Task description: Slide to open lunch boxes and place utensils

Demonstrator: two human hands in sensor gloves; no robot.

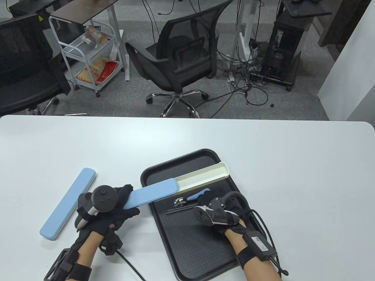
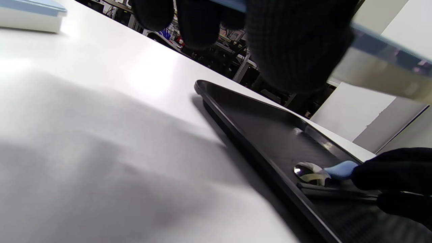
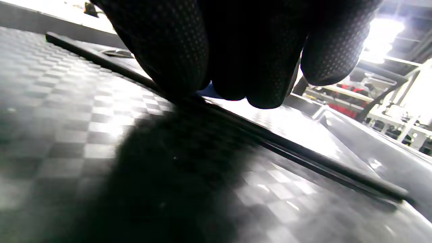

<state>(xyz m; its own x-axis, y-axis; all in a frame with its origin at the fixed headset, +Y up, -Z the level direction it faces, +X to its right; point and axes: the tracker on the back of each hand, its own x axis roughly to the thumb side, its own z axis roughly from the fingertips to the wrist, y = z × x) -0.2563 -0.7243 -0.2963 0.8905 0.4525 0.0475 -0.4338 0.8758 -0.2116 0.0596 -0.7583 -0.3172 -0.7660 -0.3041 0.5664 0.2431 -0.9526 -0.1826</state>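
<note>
Lying at nine o'clock on the white table [image 1: 263, 140], a closed pale-blue slim plastic utensil case [image 1: 68, 203] sat untouched. Next, the left hand [image 1: 110, 209] gripped the near end of the light-blue sliding lid [image 1: 152, 195], drawn half off the long cream plastic box [image 1: 203, 175] that rested across the black textured tray [image 1: 187, 257] toward twelve o'clock. Further right, the right hand [image 1: 218, 210] had its fingertips [image 3: 229, 67] pressed down on thin black chopsticks [image 3: 303, 155] beside a blue-handled metal spoon [image 1: 190, 199] — whether it gripped them, I could not tell. These looked light, stiff and slippery — best pinched mid-length. No readable writing showed.
</note>
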